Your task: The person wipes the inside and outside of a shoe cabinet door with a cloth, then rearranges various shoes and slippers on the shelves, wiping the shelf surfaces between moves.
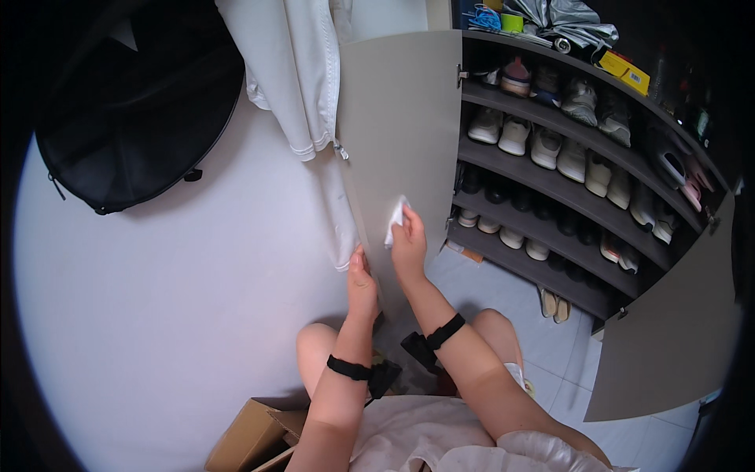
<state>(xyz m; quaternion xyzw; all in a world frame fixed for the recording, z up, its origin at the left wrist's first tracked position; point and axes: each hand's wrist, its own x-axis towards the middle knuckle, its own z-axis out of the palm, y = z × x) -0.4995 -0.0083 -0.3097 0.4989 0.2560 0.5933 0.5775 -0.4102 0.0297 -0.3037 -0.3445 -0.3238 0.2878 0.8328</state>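
Observation:
My right hand (409,243) pinches a white wipe or tissue (396,222) against the face of a grey-beige cabinet door (401,118). The door stands swung out on its hinges, upright in front of me. Along its free edge, my left hand (362,286) grips the panel with the thumb up; the other fingers are partly hidden. Just beside that hand hangs the lower end of a white garment (339,236).
Several shelves of a dark shoe cabinet (548,124) hold shoes, with a second open door (666,330) at right. A yellow box (625,72) lies on top. A black bag (141,118) hangs at upper left. One cardboard box (248,433) stands by my left arm; sandals (555,305) rest on the floor.

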